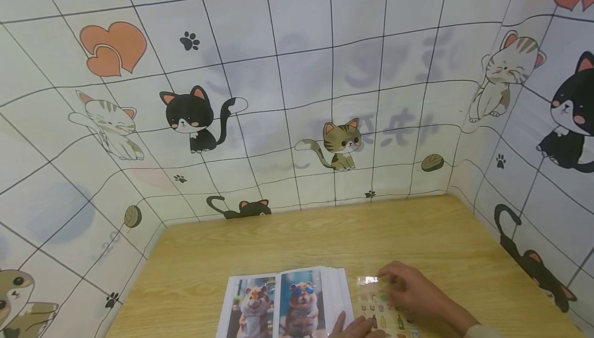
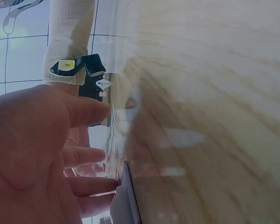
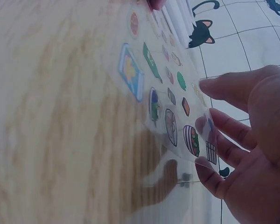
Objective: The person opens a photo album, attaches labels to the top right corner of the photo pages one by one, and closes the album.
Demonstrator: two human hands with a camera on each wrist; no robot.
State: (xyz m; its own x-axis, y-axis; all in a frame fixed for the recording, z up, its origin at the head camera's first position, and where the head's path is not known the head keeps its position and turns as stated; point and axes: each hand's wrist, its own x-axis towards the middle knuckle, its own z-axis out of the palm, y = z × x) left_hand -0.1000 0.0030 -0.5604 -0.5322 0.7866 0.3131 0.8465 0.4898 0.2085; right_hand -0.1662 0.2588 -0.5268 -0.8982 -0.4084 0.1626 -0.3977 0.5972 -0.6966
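A clear sticker sheet [image 1: 383,322] printed with small food and bottle pictures lies on the table, right of an open photo album [image 1: 348,290]. My right hand [image 1: 410,291] bends over the sheet's upper right part. From the right wrist, that hand [image 3: 252,126] holds the sheet [image 3: 177,100] at its edge, thumb on one side and fingertips showing through the clear film on the other. My left hand [image 1: 355,327] rests low between album and sheet, partly cut off by the frame. Seen from the left wrist, its fingers [image 2: 91,186] extend loosely, some touching the album's edge.
The album's two pages show a hamster in white [image 1: 254,309] and a hamster with blue sunglasses [image 1: 301,307]. Both lie on a wood-grain table [image 1: 297,240]. Cat-printed cloth walls [image 1: 297,85] close in the back and both sides.
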